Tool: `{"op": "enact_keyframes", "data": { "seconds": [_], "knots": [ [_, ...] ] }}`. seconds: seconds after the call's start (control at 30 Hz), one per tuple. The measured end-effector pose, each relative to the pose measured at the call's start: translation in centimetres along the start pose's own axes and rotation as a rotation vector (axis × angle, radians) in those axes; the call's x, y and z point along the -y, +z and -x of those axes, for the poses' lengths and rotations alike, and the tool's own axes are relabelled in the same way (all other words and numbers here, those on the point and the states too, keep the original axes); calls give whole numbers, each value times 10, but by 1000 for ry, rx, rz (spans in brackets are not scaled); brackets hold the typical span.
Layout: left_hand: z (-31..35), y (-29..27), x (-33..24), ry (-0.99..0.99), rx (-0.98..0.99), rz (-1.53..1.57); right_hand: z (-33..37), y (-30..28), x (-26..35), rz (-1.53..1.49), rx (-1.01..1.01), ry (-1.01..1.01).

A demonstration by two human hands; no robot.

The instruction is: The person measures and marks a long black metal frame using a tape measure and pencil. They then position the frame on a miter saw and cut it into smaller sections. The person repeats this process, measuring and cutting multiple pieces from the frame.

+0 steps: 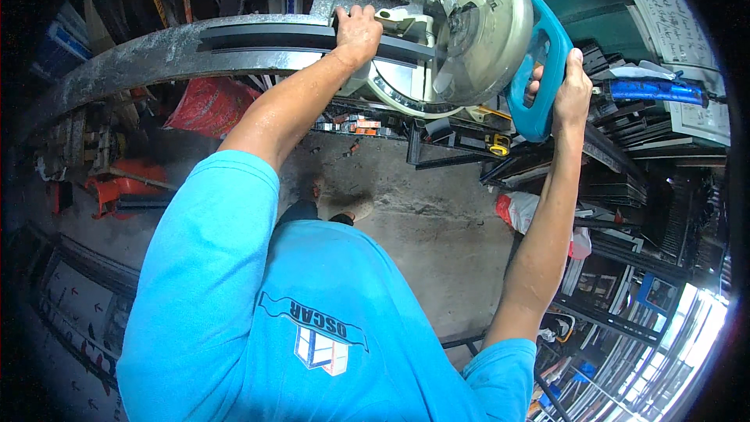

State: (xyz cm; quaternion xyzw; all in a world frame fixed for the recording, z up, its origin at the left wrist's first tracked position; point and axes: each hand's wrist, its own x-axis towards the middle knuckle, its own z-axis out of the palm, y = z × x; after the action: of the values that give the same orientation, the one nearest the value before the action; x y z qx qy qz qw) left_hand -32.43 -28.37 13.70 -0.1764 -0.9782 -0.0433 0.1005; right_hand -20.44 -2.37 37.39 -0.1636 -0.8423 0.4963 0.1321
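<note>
A mitre saw (486, 39) with a cream body, a clear round blade guard and a teal handle (553, 35) stands at the far side, right of centre. Wrapped round that handle is my right hand (573, 92), closed. A long dark grey profile bar (273, 36) lies lengthwise on the bench and runs right, under the saw head. My left hand (358, 34) presses down on the bar just left of the blade guard, its fingers bent over the far edge. The guard covers the blade, and whether the blade touches the bar cannot be made out.
A long, worn bench (148, 60) stretches left from the saw. Beneath it sits a red bag (209, 105). Small boxes (355, 125) and a yellow tape measure (498, 144) lie beyond my feet. Dark profiles (617, 180) are stacked at right, near a blue tool (656, 91).
</note>
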Motion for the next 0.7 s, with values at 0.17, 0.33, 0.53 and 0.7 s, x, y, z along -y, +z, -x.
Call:
{"op": "enact_keyframes", "data": {
  "seconds": [0.17, 0.33, 0.53, 0.7],
  "knots": [
    [1, -1, -1, -6, -12, -6, 1, 1, -1, 20, 0, -32],
    [1, -6, -2, 3, 9, 1, 0, -1, -7, 15, -13, -21],
    [1, 0, -1, -1, -26, -22, 3, 0, -4, 23, -6, -12],
    [0, 3, 0, -4, -25, -19, 3, 1, -4, 26, -9, -18]
  ]
}}
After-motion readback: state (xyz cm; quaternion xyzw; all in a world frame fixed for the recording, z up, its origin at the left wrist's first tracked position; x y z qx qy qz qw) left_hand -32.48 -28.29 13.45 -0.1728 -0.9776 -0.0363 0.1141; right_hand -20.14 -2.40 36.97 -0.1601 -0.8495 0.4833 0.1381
